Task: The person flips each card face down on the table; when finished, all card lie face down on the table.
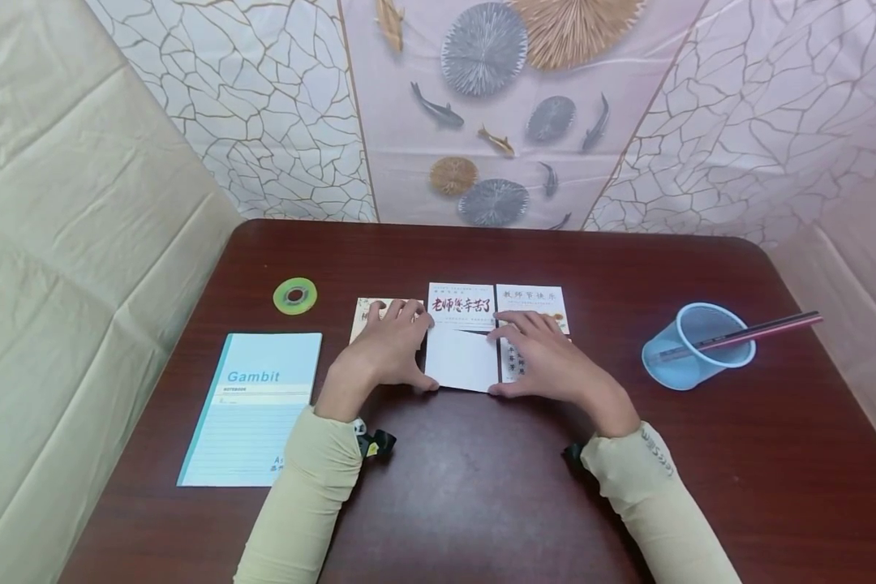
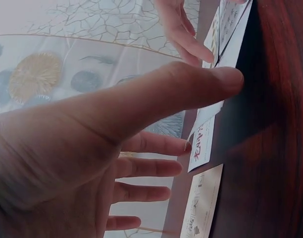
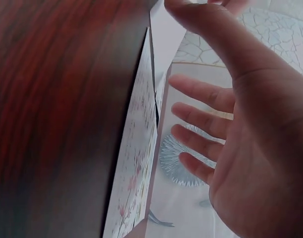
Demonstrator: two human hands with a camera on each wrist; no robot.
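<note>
A blank white card [image 1: 461, 361] lies between my hands, its far edge close to the card with red lettering [image 1: 461, 305]. My left hand [image 1: 387, 349] is at its left side, thumb by the near corner and fingers spread over a cream card [image 1: 362, 312]. My right hand [image 1: 551, 361] is at its right side, the thumb by the near right corner. Beneath the right hand is a card with dark lettering and pink flowers [image 3: 134, 173], partly covered. Behind it sits another printed card [image 1: 531, 298]. Both wrist views show fairly straight, spread fingers.
At the left are a Gambit notebook [image 1: 255, 405] and a green ring-shaped roll [image 1: 295, 296]. To the right a light blue mesh cup [image 1: 682, 357] leans over, with pencils [image 1: 759, 331] sticking out. A patterned cloth [image 1: 277, 105] hangs behind the dark table [image 1: 467, 487].
</note>
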